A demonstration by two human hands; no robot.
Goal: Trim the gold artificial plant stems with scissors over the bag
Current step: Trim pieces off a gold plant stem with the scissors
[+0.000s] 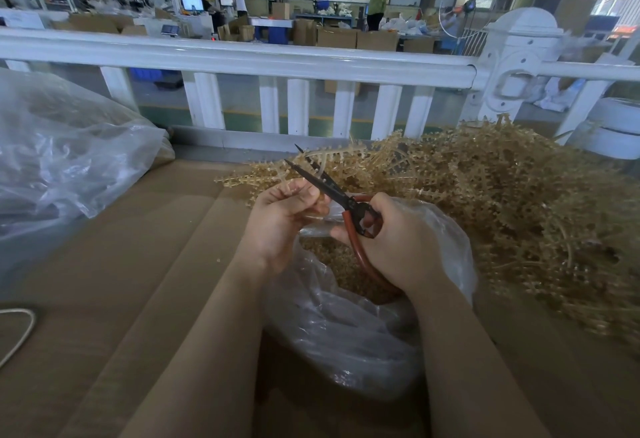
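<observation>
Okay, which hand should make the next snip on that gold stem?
Right. The right hand already grips the red-handled scissors, blades open beside the gold stem that the left hand pinches above the plastic bag.

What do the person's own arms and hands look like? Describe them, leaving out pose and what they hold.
Both forearms are bare, with no sleeves in view. The left hand and right hand wear no gloves, and no rings, watch or wristbands show. Nails are short and unpainted where visible.
</observation>
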